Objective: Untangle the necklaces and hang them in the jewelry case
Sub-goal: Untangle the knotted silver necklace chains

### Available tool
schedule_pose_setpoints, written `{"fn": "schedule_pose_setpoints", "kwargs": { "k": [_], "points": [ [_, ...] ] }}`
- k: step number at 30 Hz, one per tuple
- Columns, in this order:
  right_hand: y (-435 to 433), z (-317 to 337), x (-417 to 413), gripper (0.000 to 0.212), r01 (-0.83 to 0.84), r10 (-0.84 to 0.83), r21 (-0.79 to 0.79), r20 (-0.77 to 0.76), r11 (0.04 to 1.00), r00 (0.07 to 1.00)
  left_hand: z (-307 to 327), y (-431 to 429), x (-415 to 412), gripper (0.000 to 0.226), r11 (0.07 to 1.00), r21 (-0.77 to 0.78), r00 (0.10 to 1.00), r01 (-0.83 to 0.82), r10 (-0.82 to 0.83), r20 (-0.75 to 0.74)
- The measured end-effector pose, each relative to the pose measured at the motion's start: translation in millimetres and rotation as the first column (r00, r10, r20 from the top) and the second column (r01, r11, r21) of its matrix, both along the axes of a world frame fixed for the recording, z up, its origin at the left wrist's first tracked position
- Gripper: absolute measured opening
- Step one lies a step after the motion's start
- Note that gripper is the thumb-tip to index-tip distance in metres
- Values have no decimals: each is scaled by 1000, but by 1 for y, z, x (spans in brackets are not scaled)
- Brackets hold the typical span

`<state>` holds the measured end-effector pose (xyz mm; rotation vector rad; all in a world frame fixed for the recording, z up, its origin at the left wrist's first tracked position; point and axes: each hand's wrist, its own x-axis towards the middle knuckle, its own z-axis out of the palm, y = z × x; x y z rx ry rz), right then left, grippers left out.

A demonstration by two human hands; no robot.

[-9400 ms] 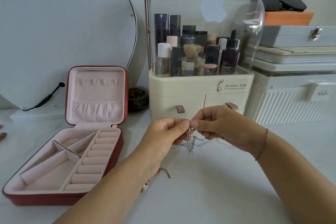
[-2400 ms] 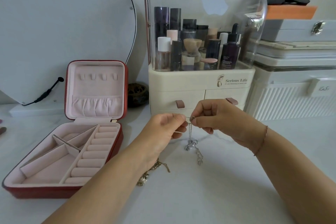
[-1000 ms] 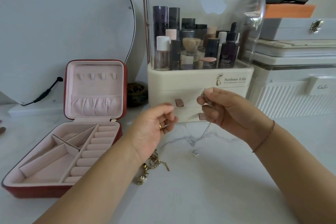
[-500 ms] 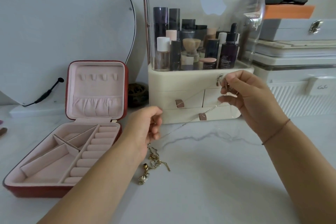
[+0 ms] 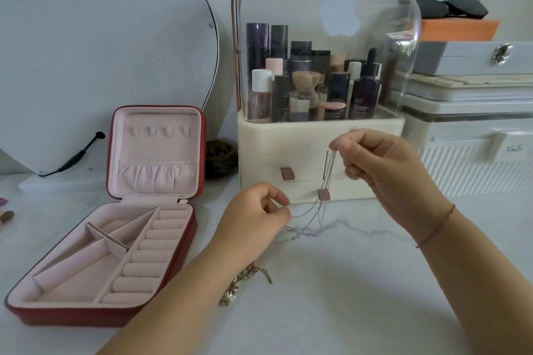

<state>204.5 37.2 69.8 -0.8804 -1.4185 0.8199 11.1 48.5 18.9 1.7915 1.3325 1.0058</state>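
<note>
Silver necklace (image 5: 328, 176): it is hanging in slack loops from the right grip (image 5: 383, 170), which is pinching it in front of the cosmetics organiser (image 5: 288, 153). Half a second ago it was stretching taut between the hands. The left grip (image 5: 256, 216), now nearer the right, is pinching a side strand just above the counter (image 5: 346, 297). The gold necklace (image 5: 245, 279) is lying by the left forearm, and the jewelry case (image 5: 157, 153) is standing open at left. The tag (image 5: 514, 148) on the white box is reading roughly "KaSi"; an apple logo (image 5: 340, 14) is showing on the clear cover.
</note>
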Motion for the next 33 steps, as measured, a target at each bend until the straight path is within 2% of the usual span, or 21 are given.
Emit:
{"fn": "schedule_pose_setpoints", "kwargs": {
  "k": [2, 5, 7, 8, 10, 13, 15, 21, 28, 33],
  "points": [
    [0, -2, -4, 20, -28, 30, -22, 58, 999, 998, -4, 0, 1, 9, 998, 53, 996, 26, -21, -92],
    [1, -6, -8, 24, -59, 66, -65, 112, 996, 991, -8, 0, 3, 6, 989, 141, 990, 44, -24, -139],
    [1, -7, -10, 26, -77, 88, -92, 130, 993, 988, -8, 1, 5, 19, 985, 170, 986, 37, -8, -168],
    [1, -8, -11, 27, -83, 97, -104, 140, 991, 985, -7, 0, 5, 24, 988, 149, 988, 41, -18, -152],
    [0, -9, -12, 30, -91, 111, -127, 163, 988, 980, -1, -2, 6, 25, 996, 46, 997, 73, -73, -4],
    [0, -9, -13, 32, -105, 136, -166, 193, 981, 972, 8, -7, 7, 21, 977, -91, 950, 192, -162, 266],
    [0, -10, -13, 30, -120, 158, -179, 215, 976, 964, 11, -10, 8, 18, 963, -120, 922, 241, -189, 337],
    [1, -13, -15, 29, -173, 214, -187, 231, 967, 949, 9, -12, 11, 12, 954, -168, 905, 249, -167, 391],
    [-1, -13, -18, 32, -181, 221, -193, 211, 964, 952, 5, -11, 13, 14, 942, -194, 916, 275, -196, 350],
    [2, -12, -14, 17, -126, 166, -201, 196, 971, 967, 8, -10, 11, 17, 948, -190, 899, 253, -158, 408]
  ]
}}
